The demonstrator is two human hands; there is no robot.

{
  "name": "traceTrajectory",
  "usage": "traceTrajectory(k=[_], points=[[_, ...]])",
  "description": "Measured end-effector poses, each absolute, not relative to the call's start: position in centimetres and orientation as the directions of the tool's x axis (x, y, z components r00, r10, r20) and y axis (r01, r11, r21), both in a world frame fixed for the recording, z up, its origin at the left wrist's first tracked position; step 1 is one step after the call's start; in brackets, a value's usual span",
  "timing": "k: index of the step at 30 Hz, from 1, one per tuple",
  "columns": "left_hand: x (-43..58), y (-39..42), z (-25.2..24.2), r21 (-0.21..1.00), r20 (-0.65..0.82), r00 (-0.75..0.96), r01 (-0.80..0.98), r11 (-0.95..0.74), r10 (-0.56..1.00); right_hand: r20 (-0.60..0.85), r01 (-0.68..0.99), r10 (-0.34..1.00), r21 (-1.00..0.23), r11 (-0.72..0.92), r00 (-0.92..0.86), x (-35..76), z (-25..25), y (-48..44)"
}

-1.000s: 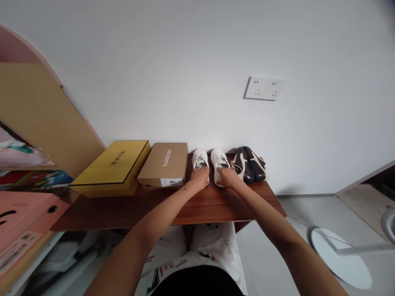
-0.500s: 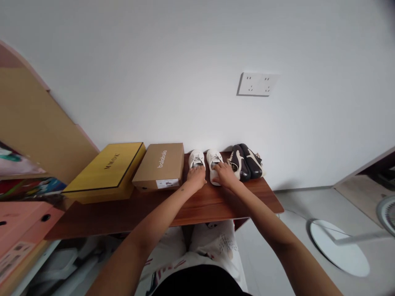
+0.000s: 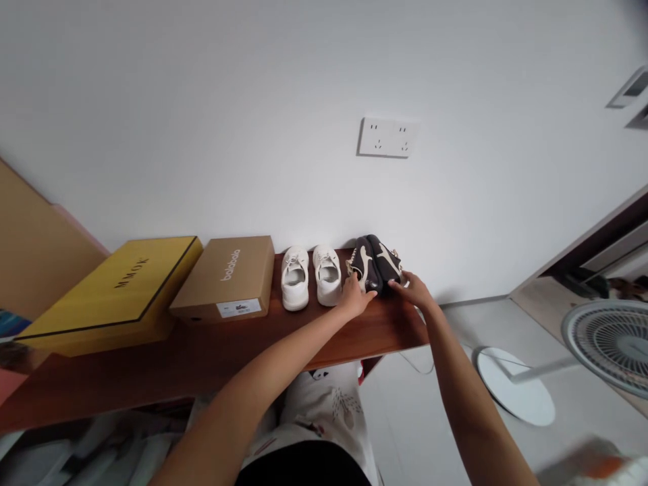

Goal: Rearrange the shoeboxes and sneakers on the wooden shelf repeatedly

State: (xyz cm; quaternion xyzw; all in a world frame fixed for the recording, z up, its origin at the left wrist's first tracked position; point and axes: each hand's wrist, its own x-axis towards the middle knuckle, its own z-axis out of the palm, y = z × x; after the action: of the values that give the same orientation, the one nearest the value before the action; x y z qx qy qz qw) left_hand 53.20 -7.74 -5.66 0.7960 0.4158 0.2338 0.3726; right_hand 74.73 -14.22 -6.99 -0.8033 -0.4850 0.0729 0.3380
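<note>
A pair of dark brown sneakers with cream stripes (image 3: 372,266) lies on its side at the right end of a reddish-brown wooden bench (image 3: 283,344). My left hand (image 3: 356,297) grips the pair from the left, its thumb near one sole end. On the other side my right hand (image 3: 412,291) holds the right-hand shoe, fingers curled at its edge. A white left shoe (image 3: 295,290) and a white right shoe (image 3: 328,277) stand upright just left of my left hand, side by side with a gap between them.
Left of the white shoes is a brown shoe box (image 3: 227,277), then a yellow box (image 3: 116,283). A wall socket (image 3: 387,138) sits above the bench. On the floor to the right stands a fan (image 3: 612,344) with a round white base (image 3: 516,388).
Both hands have left the white shoes and moved right onto the dark sneakers. The view has turned to the right, bringing the fan further in.
</note>
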Motion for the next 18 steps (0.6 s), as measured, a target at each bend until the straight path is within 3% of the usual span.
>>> traceTrajectory(k=[4,7,9,15,18], points=[[54.9,-6.0,-6.3,0.779,-0.056,0.545,0.548,-0.305,0.837,0.140,0.647,0.875,-0.728,-0.227,0.464,75.7,-7.6,-13.7],[55.3,-4.8,-5.3,0.696,-0.045,0.584,0.600,-0.394,0.810,0.173,0.669,0.904,-0.729,-0.149,0.390,76.4,-7.0,-13.3],[55.5,-4.3,-4.1,0.603,-0.023,0.637,0.623,-0.497,0.770,0.201,0.754,0.908,-0.637,-0.164,0.367,76.7,-6.2,-13.1],[56.7,-4.1,-0.8,0.297,-0.083,0.736,0.662,-0.689,0.672,0.183,0.970,0.964,-0.178,-0.163,0.195,76.1,-3.7,-12.4],[57.3,-4.5,-0.2,0.236,-0.128,0.740,0.670,-0.704,0.661,0.155,0.989,0.978,-0.067,-0.128,0.138,75.2,-3.0,-12.0]])
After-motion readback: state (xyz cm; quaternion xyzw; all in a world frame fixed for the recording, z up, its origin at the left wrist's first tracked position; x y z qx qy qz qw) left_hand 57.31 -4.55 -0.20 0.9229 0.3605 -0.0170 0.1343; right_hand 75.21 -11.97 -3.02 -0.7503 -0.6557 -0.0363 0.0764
